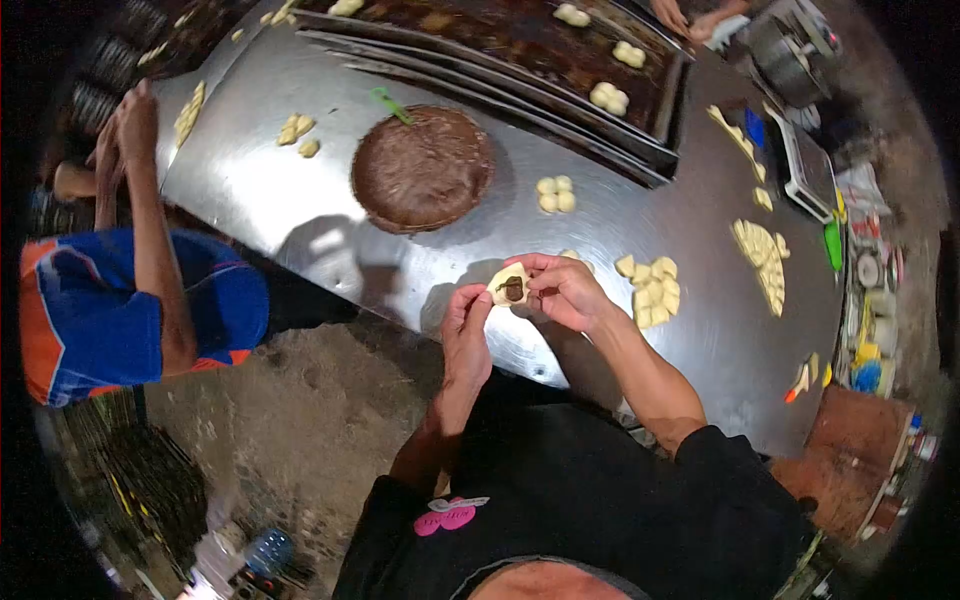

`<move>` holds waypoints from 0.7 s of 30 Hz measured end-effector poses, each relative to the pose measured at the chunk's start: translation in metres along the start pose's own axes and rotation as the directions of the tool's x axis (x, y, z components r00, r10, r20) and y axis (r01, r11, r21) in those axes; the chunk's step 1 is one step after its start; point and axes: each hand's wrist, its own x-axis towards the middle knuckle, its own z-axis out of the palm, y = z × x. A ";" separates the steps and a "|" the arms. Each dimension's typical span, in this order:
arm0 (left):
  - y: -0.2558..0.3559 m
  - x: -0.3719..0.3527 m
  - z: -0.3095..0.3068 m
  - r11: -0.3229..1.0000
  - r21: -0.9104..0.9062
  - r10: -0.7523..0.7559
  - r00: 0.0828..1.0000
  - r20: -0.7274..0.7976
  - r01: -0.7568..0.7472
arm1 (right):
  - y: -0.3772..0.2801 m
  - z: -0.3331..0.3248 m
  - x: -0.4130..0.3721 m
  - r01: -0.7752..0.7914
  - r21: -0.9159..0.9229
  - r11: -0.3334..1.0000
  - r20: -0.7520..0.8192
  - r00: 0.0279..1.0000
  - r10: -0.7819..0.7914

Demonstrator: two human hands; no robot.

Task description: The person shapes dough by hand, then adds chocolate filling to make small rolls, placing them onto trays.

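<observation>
Both my hands hold one flattened piece of dough (509, 287) with a dark brown filling in its middle, just above the steel table's near edge. My left hand (466, 322) pinches its left side and my right hand (562, 291) grips its right side. A round bowl of brown filling (421, 168) with a green spatula (391, 104) stands further back on the table. A heap of cut dough pieces (651, 288) lies just right of my right hand.
The steel table (250, 190) also carries filled dough groups (556, 194), a dough strip pile (763, 259) and a dark baking tray (500, 40) with shaped pieces. A person in a blue and orange shirt (110, 310) stands at the left. A scale (808, 165) sits far right.
</observation>
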 end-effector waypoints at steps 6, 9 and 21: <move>-0.015 -0.032 0.051 0.995 -0.015 -0.096 0.995 0.006 0.096 | 0.037 0.000 -0.070 0.322 -0.903 0.284 0.053 0.740 -0.670; -0.020 -0.046 0.064 0.973 0.228 0.040 0.999 0.027 -0.045 | 0.047 -0.006 -0.089 0.254 -0.961 -0.110 0.242 0.580 -0.778; 0.009 -0.034 0.010 0.947 -0.080 -0.271 0.909 0.317 0.310 | 0.029 0.018 -0.069 0.370 -0.921 0.122 0.235 0.777 -0.583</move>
